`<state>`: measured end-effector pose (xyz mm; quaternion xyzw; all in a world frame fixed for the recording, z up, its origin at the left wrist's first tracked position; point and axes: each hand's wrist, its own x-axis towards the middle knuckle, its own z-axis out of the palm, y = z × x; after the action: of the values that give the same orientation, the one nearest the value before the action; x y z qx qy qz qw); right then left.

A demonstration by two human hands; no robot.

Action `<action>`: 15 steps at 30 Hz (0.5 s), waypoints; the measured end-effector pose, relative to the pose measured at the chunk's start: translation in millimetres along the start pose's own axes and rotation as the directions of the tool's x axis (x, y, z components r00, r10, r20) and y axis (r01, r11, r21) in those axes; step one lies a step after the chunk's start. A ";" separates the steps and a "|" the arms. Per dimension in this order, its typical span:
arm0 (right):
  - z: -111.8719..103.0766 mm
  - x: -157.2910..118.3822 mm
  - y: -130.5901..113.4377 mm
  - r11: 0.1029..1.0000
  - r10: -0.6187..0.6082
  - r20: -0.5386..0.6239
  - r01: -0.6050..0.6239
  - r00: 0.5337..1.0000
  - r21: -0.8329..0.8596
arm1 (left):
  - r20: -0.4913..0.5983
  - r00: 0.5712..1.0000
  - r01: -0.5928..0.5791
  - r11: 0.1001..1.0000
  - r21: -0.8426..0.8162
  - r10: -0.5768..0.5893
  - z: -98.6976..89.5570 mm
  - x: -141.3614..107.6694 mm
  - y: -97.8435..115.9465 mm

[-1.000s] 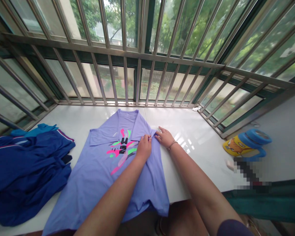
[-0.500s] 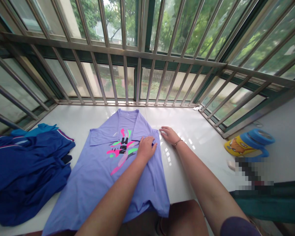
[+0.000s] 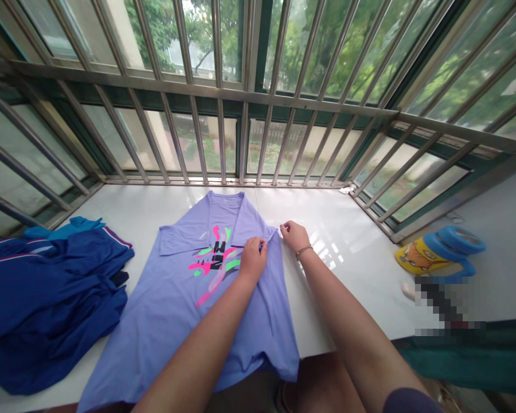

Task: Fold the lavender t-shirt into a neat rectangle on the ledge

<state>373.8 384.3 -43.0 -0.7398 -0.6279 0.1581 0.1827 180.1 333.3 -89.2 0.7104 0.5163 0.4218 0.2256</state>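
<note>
A lavender T-shirt (image 3: 223, 321) with a neon pink, green and black print lies flat on a white tiled ledge (image 3: 339, 229), its neck at the far side and one side folded inward. My left hand (image 3: 253, 259) rests on the shirt just right of the print, its fingertips pinching the fabric near the folded edge. My right hand (image 3: 294, 237) sits on the bare tile, its fingertips beside the shirt's upper right corner. It holds nothing that I can see.
A crumpled navy garment with striped trim (image 3: 47, 298) lies left of the shirt, with teal cloth (image 3: 69, 226) at its far edge. A yellow and blue plastic object (image 3: 438, 252) stands at right beside a pixelated patch. Metal window bars (image 3: 223, 94) run along the ledge's far side.
My right hand has moved right, away from my left hand and off the shirt's corner. My left hand has gone from lying flat to gathering the fabric with its fingertips.
</note>
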 end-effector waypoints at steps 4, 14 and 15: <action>4.1 -0.7 -10.5 0.981 0.147 0.199 -0.168 0.969 0.095 | -0.021 0.999 0.024 1.000 -0.019 -0.024 -0.7 0.6 -0.9; 4.0 -2.4 -32.7 0.933 0.267 0.312 -0.326 0.912 0.152 | -0.024 0.999 0.022 1.000 -0.004 -0.022 -2.0 0.3 3.0; 3.6 -2.4 -32.4 0.937 0.268 0.302 -0.320 0.915 0.137 | -0.018 1.000 0.017 1.000 0.001 -0.017 -2.1 0.2 3.9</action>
<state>343.6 386.9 -31.0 -0.7764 -0.5110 0.3436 0.1340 180.5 331.8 -85.0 0.7023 0.5244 0.4261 0.2240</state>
